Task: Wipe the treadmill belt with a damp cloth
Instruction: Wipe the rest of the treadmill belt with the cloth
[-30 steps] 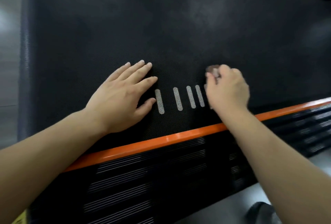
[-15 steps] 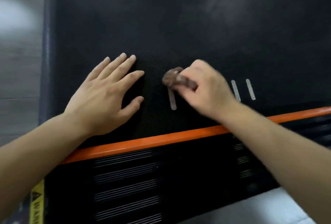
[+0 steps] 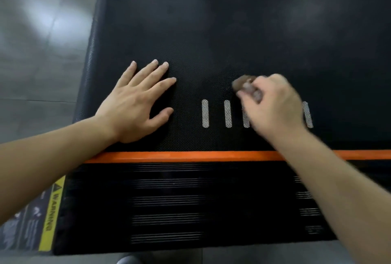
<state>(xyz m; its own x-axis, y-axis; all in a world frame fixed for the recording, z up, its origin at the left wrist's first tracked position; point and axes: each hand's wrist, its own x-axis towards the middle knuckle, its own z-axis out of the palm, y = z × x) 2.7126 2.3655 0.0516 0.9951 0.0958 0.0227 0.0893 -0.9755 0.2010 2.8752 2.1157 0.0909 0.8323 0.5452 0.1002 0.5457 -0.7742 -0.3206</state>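
The black textured treadmill belt point(image 3: 232, 31) fills the upper view, with several short white stripes point(image 3: 205, 113) printed near its front edge. My left hand point(image 3: 137, 107) lies flat on the belt, fingers straight and spread, left of the stripes. My right hand point(image 3: 273, 105) is curled over the stripes and grips a small bunched brown cloth point(image 3: 240, 83), which sticks out past the fingertips and presses on the belt. The right hand is motion-blurred and hides part of the stripes.
An orange strip point(image 3: 179, 156) borders the belt's near edge. Below it lies the ribbed black side rail point(image 3: 169, 204). A yellow warning label point(image 3: 51, 215) sits at the rail's left end. Grey tiled floor point(image 3: 38, 41) lies to the left.
My right hand has slid the cloth rightward along the belt relative to the stripes, after sweeping left. The view has shifted, showing more floor and rail. My left hand stays flat.
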